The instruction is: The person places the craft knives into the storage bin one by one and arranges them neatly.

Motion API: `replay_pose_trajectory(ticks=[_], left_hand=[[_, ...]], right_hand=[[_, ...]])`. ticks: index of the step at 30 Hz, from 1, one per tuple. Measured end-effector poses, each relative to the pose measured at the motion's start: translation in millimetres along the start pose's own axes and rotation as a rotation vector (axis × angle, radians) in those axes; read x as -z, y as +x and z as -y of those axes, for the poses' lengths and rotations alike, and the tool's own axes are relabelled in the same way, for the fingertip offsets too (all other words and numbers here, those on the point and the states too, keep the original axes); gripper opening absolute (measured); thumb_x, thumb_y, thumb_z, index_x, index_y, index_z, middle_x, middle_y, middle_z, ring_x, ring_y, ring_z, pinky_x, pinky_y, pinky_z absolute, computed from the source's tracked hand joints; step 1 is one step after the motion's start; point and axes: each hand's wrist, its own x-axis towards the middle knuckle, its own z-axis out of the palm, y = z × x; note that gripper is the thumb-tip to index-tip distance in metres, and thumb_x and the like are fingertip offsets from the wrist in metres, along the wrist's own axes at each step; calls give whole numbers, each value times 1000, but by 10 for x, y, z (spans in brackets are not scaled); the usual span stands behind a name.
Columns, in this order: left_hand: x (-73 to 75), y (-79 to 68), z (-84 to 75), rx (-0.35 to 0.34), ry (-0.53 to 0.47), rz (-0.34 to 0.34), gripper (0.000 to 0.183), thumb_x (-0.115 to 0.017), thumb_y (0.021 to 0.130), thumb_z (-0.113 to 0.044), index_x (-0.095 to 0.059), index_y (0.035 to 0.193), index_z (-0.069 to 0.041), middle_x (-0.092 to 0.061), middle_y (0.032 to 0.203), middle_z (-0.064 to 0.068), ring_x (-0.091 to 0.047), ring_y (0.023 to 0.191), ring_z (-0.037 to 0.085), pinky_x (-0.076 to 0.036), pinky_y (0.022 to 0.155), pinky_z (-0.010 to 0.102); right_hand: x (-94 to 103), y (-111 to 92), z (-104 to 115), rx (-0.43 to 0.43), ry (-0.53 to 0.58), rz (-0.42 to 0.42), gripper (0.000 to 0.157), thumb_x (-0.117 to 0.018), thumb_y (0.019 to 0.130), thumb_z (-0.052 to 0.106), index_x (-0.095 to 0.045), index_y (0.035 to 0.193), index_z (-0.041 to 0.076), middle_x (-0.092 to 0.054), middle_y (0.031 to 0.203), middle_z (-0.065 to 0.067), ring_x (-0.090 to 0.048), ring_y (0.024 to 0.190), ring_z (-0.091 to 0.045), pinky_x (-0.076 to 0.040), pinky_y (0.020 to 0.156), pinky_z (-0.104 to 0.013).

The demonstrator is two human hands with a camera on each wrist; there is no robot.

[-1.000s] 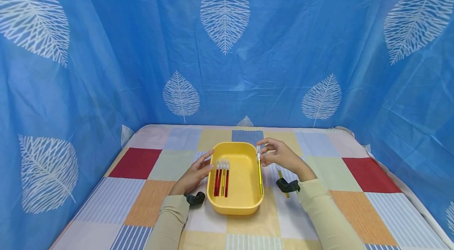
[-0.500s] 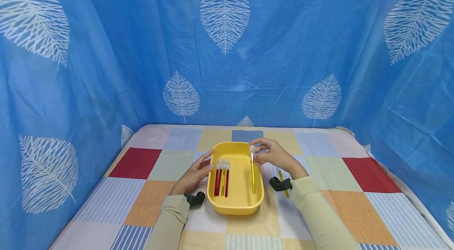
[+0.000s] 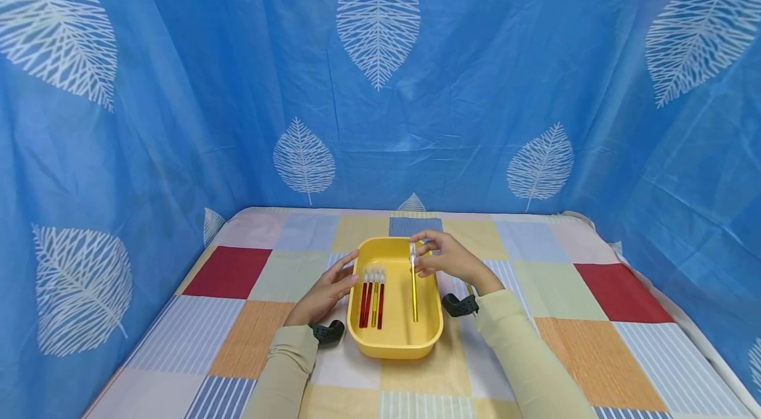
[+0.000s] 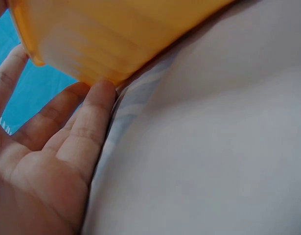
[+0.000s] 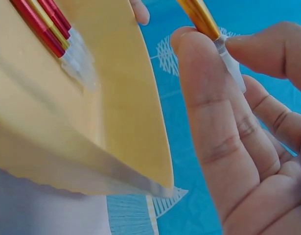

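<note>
My right hand [image 3: 446, 259] pinches a yellow-handled craft knife [image 3: 414, 293] by its clear-capped end, between thumb and fingertips. The knife hangs handle-down over the right half of a yellow plastic tray [image 3: 395, 347]. In the right wrist view its knurled collar and clear cap [image 5: 233, 71] show between the fingers. Along the tray's left side lie several capped craft knives in a row, red ones [image 3: 363, 305] and a yellow one [image 3: 374, 306]. My left hand [image 3: 324, 293] rests against the tray's left wall, and its nearly straight fingertips [image 4: 99, 93] touch the outside near the base.
Beside the tray on the right, another yellow craft knife [image 3: 470, 289] lies on the cloth, mostly hidden by the right wrist and its black camera mount [image 3: 460, 304]. A patchwork cloth [image 3: 588, 353] covers the table. Blue leaf-patterned curtains [image 3: 464, 108] stand around it.
The right hand has moved left, carrying the yellow craft knife from the tray's right rim to over its inside. The left hand and the tray stay in place.
</note>
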Motion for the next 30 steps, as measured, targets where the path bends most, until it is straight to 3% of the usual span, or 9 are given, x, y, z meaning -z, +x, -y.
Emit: replay_pose_trajectory(ticks=[9,18,30], left_hand=[[4,-4,1,4,-7,-4,71,-58,113,-17,-22,174,-12,-26,174,28,-32,158,48,-28,127,62],[-7,16,4,0,11,-9,71,-58,114,-18,-22,174,-11,-27,173,30,-33,157,49,-29,126,63],[-12,24,9,11,4,-18,70,-58,113,-17,-23,174,-12,-28,173,29,-33,157,49,-29,126,63]], right_hand=[[-55,117,-35,-54,16,-4,50,-66,100,-4,-51,148,-13,-69,110,-20,-78,88,-24,-68,81,-43],[-115,186,-14,-88,20,16,48,-64,102,-7,-49,148,-15,-68,107,-21,-77,87,-25,-65,89,-55],[-198,273,-27,-118,16,47,47,-62,102,-10,-48,146,-17,-67,98,-16,-75,80,-20,-67,85,-49]])
